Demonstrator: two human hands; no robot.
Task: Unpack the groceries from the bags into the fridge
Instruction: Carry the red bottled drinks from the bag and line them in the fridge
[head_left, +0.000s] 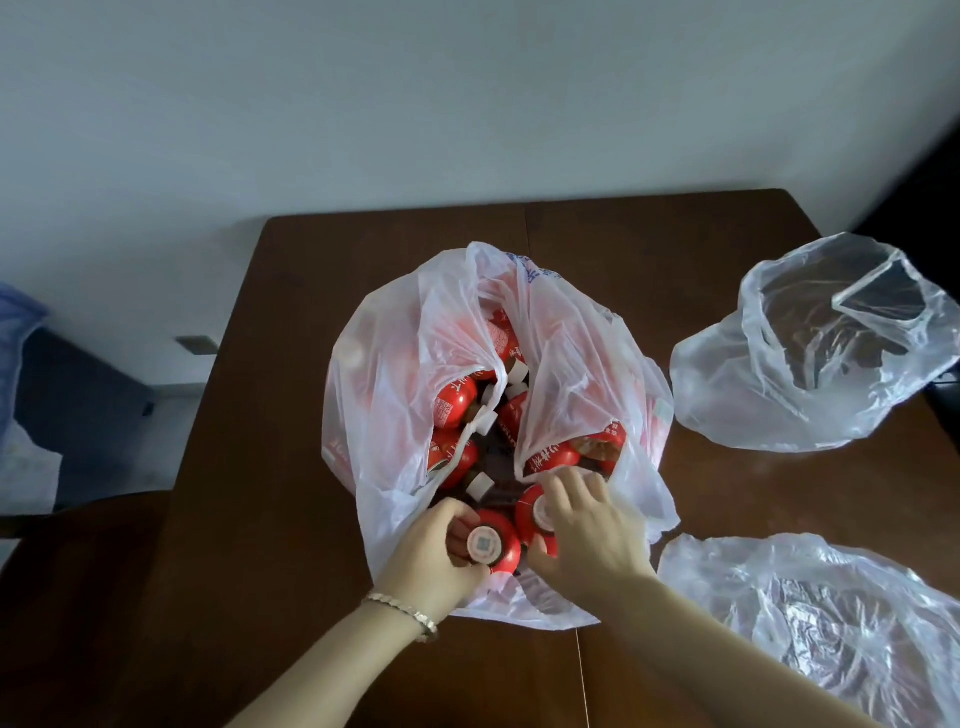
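On the dark brown wooden desk (270, 364), my left grip (434, 551) wraps around one red-labelled bottle with a white cap (491, 543) and my right grip (587, 530) curls around another bottle (535, 512), both inside the open translucent white plastic bag (395, 374) full of such bottles.

A: Where is free room on the desk (291, 332)?
B: Bare wood at left and far edge. Right side taken by two empty bags (810, 364) (826, 618).
A: And the full bag (395, 364)?
B: Mouth open at centre; bottles (457, 402) packed tight w/ handles (550, 374) draped across, both hands at near rim.
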